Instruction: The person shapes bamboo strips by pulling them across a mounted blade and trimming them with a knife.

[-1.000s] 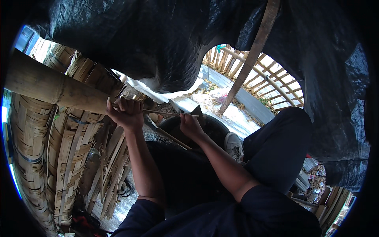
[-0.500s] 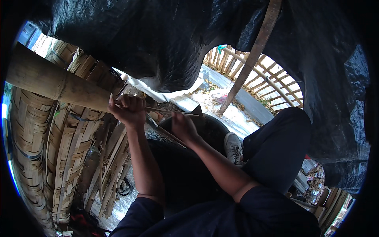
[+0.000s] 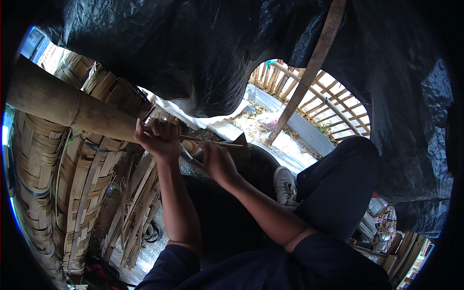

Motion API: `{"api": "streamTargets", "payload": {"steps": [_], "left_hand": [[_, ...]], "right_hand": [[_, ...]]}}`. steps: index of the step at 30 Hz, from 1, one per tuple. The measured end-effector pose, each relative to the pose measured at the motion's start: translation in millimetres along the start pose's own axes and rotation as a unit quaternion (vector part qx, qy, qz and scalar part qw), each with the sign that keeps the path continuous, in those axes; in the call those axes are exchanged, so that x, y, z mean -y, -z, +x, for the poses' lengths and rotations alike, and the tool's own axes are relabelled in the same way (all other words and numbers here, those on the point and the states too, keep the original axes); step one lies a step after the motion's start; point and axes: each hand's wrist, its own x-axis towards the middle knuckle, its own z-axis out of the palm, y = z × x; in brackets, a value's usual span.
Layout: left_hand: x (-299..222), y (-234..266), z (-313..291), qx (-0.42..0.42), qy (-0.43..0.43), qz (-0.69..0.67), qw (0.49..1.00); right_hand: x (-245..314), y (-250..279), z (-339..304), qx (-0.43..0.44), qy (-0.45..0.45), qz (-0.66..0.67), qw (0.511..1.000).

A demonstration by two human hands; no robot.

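Observation:
My left hand (image 3: 159, 140) is closed round a thin bamboo strip (image 3: 232, 145), thumb up, beside the end of a thick bamboo pole (image 3: 92, 113). The strip points right, past the top of my right hand (image 3: 217, 162). That hand is a closed fist close against the strip; what its fingers hold is hidden. A narrow straight bar (image 3: 191, 158) slants between the two hands, and my right fist covers its lower end. Beyond the fist is the dark rim of a round tub (image 3: 270, 157), with a dark pointed piece (image 3: 241, 141) over it.
Woven bamboo panels (image 3: 34, 193) stand at left, with loose split bamboo slats (image 3: 140, 208) beside them. Black plastic sheeting (image 3: 169, 53) hangs overhead and at right. A wooden post (image 3: 309, 72) slants down in front of a bamboo fence (image 3: 338, 106). My shoe (image 3: 285, 186) is beside the tub.
My right hand has shifted left along the strip, closer to my left hand, leaving more of the strip's right end showing. My left hand has stayed nearly in place on the strip.

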Motion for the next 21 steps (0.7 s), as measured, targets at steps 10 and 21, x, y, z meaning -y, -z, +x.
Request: {"api": "streamTargets", "payload": {"steps": [10,21], "left_hand": [[-0.6,4.9,-1.5,0.047,-0.013,0.011,0.999],[-6.2,24.5,5.5,0.033,-0.03,-0.01,0.999]], "right_hand": [[9.5,10.4,9.3,0.067,-0.02,0.049,0.996],[-40.1,-1.0,10.8,0.061,-0.056,-0.036,0.996]]}}
